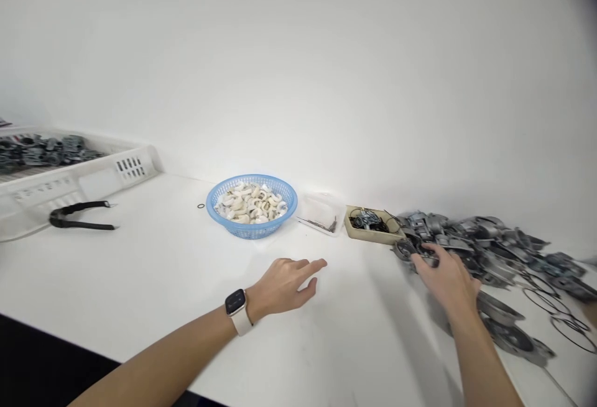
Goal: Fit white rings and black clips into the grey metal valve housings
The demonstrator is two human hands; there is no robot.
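My left hand [285, 284], with a watch [236, 302] on its wrist, is over the white table in front of the blue basket [215, 213]. Its thumb and index finger are apart and nothing is between them. At the right, my right hand [445, 276] reaches into a heap of grey metal castings [485, 230]. The thumb and index finger curl onto a round grey metal casting [403, 250] at the heap's left end; the other fingers are partly hidden. White curved pieces [254, 203] fill the basket.
A cream tray [373, 237] of small dark parts and a clear box [321, 203] with thin tools stand by the wall. Black rings [571, 326] lie far right. On the left are a white crate [93, 177] of grey parts, a black strap [79, 215] and a small ring [200, 206].
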